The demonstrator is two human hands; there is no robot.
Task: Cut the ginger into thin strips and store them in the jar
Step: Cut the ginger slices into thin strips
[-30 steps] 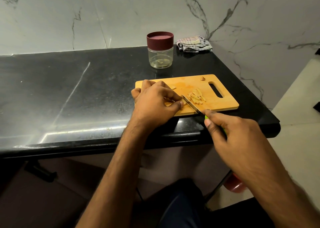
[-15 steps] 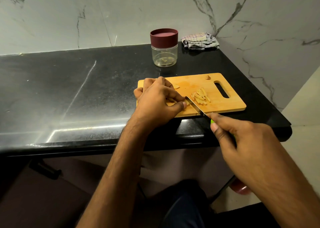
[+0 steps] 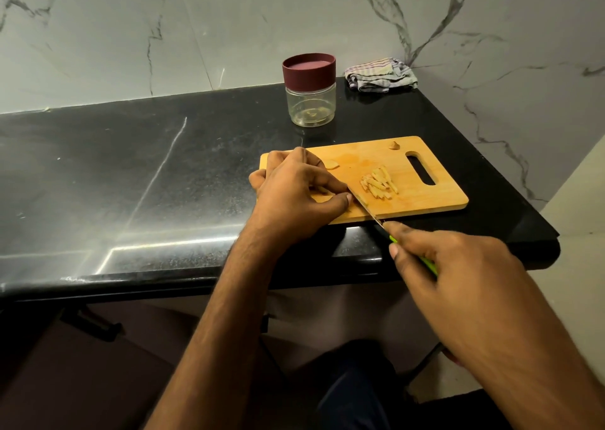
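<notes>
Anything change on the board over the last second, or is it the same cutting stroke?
Nothing clear. The left hand still pins the ginger, the right hand still grips the knife with its blade beside the left fingertips. The strip pile, cutting board and lidded jar stayed put; only the camera shifted.

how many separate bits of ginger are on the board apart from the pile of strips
2 in plain view: a pale ginger slice beside the left hand, and a small ginger end piece at the wooden cutting board's far edge. More may hide under that hand.
</notes>
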